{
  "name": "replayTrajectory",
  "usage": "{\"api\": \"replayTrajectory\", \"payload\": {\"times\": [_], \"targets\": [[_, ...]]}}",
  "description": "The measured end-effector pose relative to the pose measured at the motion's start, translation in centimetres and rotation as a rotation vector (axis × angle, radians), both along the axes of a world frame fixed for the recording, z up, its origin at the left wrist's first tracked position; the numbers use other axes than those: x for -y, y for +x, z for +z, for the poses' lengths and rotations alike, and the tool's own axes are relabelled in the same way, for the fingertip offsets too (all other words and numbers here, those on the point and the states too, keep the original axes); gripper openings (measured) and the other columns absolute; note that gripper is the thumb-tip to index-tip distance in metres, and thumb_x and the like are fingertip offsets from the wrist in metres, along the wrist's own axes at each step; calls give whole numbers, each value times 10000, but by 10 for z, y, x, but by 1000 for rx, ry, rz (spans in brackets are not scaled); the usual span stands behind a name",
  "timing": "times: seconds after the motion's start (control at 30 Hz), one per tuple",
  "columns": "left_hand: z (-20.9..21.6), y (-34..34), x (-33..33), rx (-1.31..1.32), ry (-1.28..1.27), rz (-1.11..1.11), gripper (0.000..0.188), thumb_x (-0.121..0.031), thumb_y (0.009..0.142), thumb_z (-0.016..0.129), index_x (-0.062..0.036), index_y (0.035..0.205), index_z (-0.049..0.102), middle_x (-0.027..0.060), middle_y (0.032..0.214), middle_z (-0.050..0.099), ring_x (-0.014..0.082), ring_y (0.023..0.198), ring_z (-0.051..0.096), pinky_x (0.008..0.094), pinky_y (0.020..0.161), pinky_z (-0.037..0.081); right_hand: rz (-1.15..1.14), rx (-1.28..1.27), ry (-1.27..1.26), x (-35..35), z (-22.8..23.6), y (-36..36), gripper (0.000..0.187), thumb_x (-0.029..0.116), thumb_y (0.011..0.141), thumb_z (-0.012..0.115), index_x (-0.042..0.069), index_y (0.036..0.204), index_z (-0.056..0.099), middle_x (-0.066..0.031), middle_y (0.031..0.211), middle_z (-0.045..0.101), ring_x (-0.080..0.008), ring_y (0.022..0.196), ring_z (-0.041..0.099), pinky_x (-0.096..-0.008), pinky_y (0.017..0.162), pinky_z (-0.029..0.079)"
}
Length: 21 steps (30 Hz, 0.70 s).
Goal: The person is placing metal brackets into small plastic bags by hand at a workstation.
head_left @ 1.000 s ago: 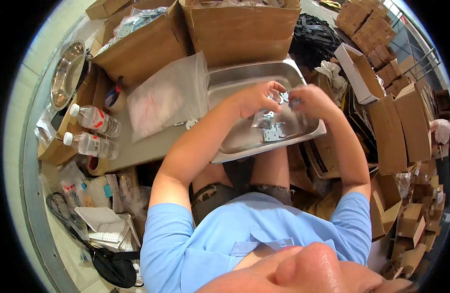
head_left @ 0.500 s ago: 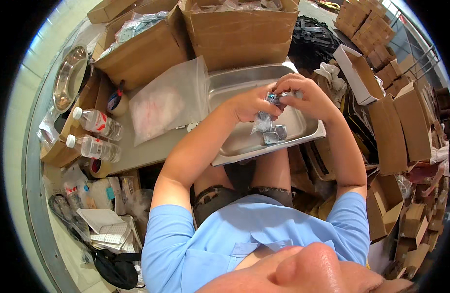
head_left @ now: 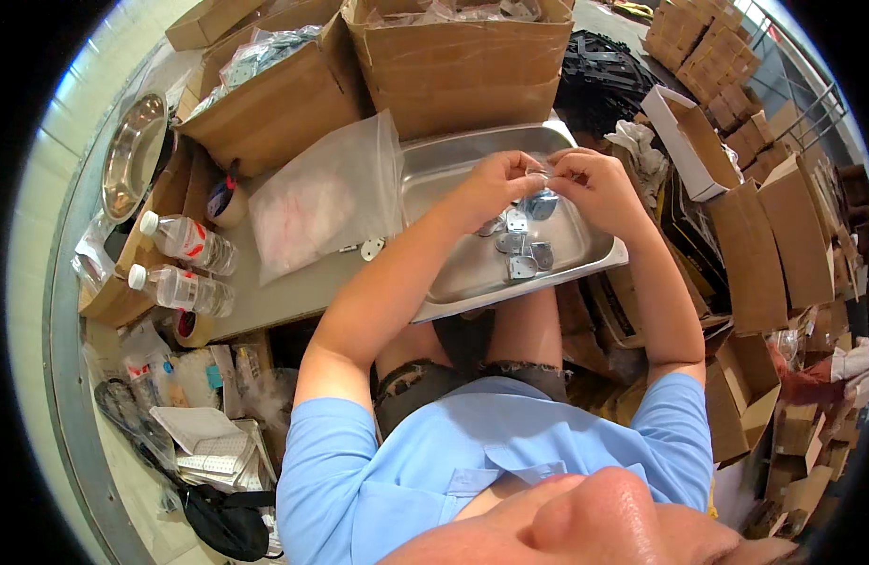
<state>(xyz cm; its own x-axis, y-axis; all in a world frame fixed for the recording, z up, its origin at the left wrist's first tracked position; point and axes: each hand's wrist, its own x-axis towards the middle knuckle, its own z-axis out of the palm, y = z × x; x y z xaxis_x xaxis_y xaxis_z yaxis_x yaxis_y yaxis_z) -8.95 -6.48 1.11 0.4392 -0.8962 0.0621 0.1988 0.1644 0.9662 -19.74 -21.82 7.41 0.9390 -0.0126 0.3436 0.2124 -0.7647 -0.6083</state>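
Note:
My left hand [head_left: 495, 188] and my right hand [head_left: 594, 188] meet over the far right part of a shallow steel tray [head_left: 580, 247]. Both are closed, fingertips pinching the upper edge of a small clear plastic bag [head_left: 544, 204]. Shiny metal pieces show through the bag's lower part, partly hidden by glare. Under and beside it, several small metal brackets [head_left: 522, 267] with holes lie loose on the tray bottom. To the tray's left, a rounded metal plate with holes [head_left: 372, 250] lies on the table.
A large clear bag [head_left: 307, 202] of small plastic bags lies left of the tray. Behind stand two cardboard boxes, one [head_left: 458, 71] directly beyond the tray. Two water bottles [head_left: 194, 240] lie at left, near a steel bowl [head_left: 133, 160]. Cartons [head_left: 769, 245] crowd the right side.
My hands have drawn slightly apart, from gripping a bunched bag of metal pieces to pinching its top edge. More loose brackets now show in the tray.

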Motion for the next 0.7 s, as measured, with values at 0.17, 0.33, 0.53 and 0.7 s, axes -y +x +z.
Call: {"api": "replayTrajectory", "payload": {"times": [0.17,0.33,0.53,0.7], "targets": [[-3,1,6,231,128,310,163,-147,878,613,7,921,641,34,855,641,89,761,572,228,708,479,-131,-109,-40,1,0,0,177,130,716,705,-7,819,665,-126,668,629,-183,593,584,-299,601,472],[-5,0,5,392,147,378,164,-144,879,596,10,915,638,26,792,641,88,713,559,235,652,459,-151,-162,90,4,-10,3,156,121,732,695,-22,775,649,-93,654,628,-112,607,586,-273,592,472],[8,-16,2,665,110,451,169,-161,876,567,0,905,608,86,749,628,144,662,560,291,628,452,-46,-167,223,7,-28,6,163,109,758,675,-15,832,598,-57,670,590,-81,595,511,-252,570,440],[22,-22,-7,788,121,429,170,-157,866,561,9,902,584,152,737,608,221,650,579,338,612,448,21,-57,172,-1,-27,6,144,105,773,654,-7,834,586,-57,702,552,-101,634,480,-259,582,420]]}}
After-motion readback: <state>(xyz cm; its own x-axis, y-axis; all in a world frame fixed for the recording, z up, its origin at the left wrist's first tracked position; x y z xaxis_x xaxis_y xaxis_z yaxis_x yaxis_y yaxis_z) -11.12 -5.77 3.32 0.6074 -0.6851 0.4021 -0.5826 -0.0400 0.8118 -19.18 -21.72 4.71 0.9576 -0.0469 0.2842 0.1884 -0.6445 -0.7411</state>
